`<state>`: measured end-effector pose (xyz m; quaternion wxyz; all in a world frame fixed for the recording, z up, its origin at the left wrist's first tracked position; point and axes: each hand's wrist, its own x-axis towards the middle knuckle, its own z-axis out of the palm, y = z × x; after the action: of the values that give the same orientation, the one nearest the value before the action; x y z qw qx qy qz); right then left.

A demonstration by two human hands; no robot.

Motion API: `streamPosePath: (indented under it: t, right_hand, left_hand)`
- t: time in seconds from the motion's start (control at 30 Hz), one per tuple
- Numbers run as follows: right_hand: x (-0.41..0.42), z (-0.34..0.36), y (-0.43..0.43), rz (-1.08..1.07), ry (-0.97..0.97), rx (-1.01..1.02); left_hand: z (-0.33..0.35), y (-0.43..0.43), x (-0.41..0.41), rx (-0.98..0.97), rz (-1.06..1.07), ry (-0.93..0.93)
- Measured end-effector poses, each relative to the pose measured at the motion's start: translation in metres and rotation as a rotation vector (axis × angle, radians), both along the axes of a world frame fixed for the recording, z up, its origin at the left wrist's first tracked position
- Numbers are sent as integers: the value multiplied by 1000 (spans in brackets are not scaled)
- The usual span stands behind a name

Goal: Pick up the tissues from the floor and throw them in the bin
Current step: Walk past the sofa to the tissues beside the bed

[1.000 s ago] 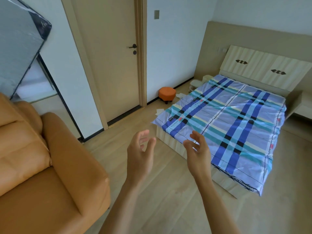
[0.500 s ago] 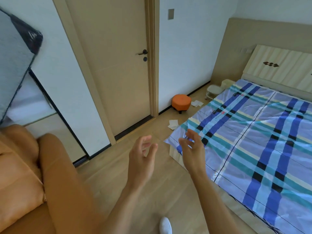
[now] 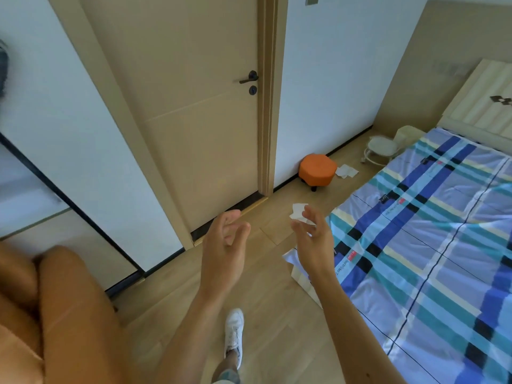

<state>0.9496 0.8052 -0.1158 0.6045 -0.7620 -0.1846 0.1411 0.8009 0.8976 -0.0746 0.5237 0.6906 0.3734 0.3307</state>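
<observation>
White tissues point(image 3: 298, 212) lie on the wooden floor by the bed's near corner, partly hidden behind the fingers of my right hand point(image 3: 314, 242). More white tissues point(image 3: 346, 171) lie farther off, just right of the orange stool. My left hand point(image 3: 224, 250) is raised in front of me, fingers apart, holding nothing. My right hand is also empty, with curled, spread fingers. Both hands hover well above the floor. A pale bin point(image 3: 407, 134) stands by the bed's head.
The bed with a blue plaid cover point(image 3: 432, 245) fills the right side. An orange stool point(image 3: 316, 171) and a small white stool point(image 3: 381, 151) stand along the wall. A shut door point(image 3: 194, 120) is ahead. An orange sofa arm point(image 3: 74, 314) is at the left. My white shoe point(image 3: 234, 333) steps forward.
I have walked forward toward the door and the bed's corner. The tissues and stool are nearer and lower in view. Both hands stay raised and empty.
</observation>
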Motion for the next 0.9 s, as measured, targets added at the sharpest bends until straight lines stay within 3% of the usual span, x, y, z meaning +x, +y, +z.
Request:
streamPosePath:
  t: [0.4,0.7,0.9]
  right_hand:
    - [156,-28,163,-280,130,-86]
    - [297,-68,229,-509,213,-77]
    - [415,-103,277,-538,249,-126]
  left_hand:
    - [-21,208,214,24,-321,114]
    - [-56,280,385,2,-592,203]
    - [-82,335,496,24,-689,316]
